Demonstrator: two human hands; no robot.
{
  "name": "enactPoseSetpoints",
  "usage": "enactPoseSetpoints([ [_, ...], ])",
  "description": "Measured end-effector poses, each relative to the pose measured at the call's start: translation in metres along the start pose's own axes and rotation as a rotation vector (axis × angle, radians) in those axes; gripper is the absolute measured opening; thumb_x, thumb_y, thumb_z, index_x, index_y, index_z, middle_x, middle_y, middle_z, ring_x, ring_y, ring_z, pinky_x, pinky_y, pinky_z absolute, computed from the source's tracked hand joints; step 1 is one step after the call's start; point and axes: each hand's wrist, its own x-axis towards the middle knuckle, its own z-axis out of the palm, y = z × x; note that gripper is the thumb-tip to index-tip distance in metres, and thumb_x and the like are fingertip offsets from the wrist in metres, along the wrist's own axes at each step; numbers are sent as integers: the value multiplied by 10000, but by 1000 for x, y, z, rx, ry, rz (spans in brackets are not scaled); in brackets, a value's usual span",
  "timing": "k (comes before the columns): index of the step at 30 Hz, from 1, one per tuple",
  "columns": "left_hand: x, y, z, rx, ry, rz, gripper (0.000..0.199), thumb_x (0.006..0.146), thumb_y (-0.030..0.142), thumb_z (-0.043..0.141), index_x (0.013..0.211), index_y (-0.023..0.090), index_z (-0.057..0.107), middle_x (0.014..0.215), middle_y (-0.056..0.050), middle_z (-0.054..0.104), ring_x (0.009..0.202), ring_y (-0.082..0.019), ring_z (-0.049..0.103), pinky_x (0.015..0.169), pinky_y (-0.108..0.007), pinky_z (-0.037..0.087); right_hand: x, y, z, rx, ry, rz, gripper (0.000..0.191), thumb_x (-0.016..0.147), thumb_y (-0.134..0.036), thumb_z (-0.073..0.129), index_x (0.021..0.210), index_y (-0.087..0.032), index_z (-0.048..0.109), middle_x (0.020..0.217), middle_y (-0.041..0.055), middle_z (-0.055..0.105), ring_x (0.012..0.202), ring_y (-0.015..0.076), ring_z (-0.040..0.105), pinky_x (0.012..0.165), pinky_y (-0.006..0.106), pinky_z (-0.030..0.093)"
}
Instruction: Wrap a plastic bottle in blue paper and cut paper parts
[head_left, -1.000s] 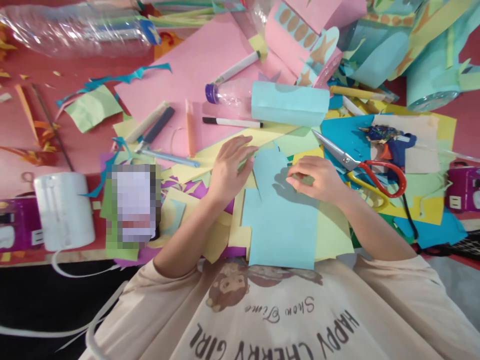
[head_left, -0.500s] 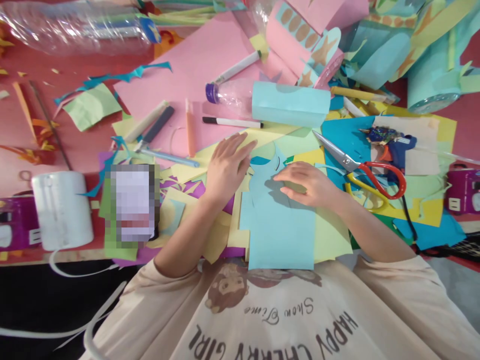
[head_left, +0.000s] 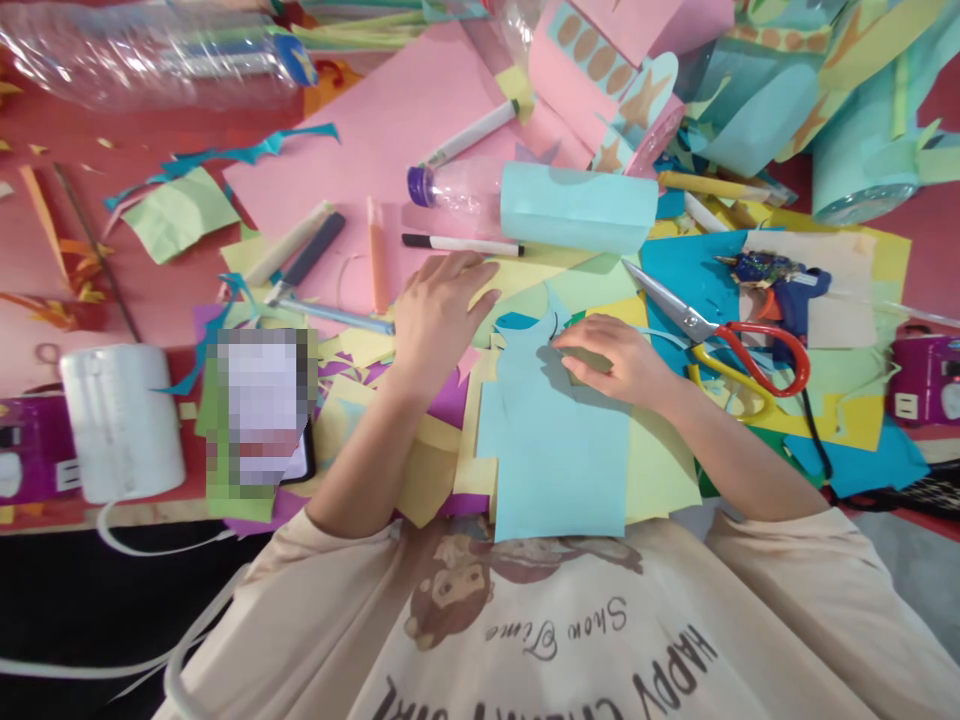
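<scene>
- Closest to me is the person's printed cream shirt (head_left: 517, 640), at the table's (head_left: 142, 280) near edge.
- Right before it lies the light-blue paper sheet (head_left: 562, 460), flat over yellow and pale-green paper, its far end cut to a curved outline.
- Over on the person's left, the phone (head_left: 266, 400) sits on green paper, its screen blurred, with a white device (head_left: 124, 425) beside it.
- The right hand (head_left: 622, 360) is over the sheet's far part, fingers curled, its grip narrow with a small gap between thumb and forefinger; I can't tell whether it touches the paper.
- The left hand (head_left: 439, 320) is palm down beyond the sheet's left edge, its grip loose and wide, thumb apart from the fingers.
- To the right lie red-handled scissors (head_left: 697, 325) and, past them, a blue glue gun (head_left: 802, 290).
- Just beyond the left fingers is a black-capped marker (head_left: 465, 245).
- Further off, a purple-capped bottle (head_left: 577, 205) lies on its side, wrapped in light-blue paper.
- Farthest left lies a large clear plastic bottle (head_left: 142, 60).
</scene>
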Motion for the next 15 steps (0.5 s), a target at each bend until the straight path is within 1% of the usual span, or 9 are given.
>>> enactPoseSetpoints([
  [4,6,-5,-3,23,-7,57,224,898,341,561,1091,313,670,1183,-20,690,1065,-245,628,844,-366,532,0,1,0,15,11,-6,170,933,-277,506,995,-189,637,920,85,742,850,208,680,780,372,534],
  [9,7,-13,0,-18,65,98,128,877,333,600,957,321,699,1106,4,717,988,-220,643,766,-339,527,0,2,0,23,13,-4,173,933,-270,507,995,-179,640,916,92,742,849,206,680,782,367,535],
  [10,6,-13,0,-30,76,103,127,888,334,582,937,322,699,1090,11,722,982,-213,645,764,-332,524,0,2,0,20,12,-1,175,934,-275,506,994,-181,641,916,90,743,848,206,679,779,368,536],
  [12,5,-11,0,-46,88,96,187,926,336,507,900,309,690,1037,10,734,956,-199,655,765,-322,516,0,2,0,13,7,2,178,935,-279,503,992,-183,642,918,87,743,848,206,679,779,369,538],
  [15,3,-5,-1,-61,82,28,288,963,328,399,848,269,656,960,-25,737,901,-200,667,762,-336,502,0,1,0,4,9,-5,173,933,-278,509,984,-186,646,920,80,744,851,204,680,780,365,540],
])
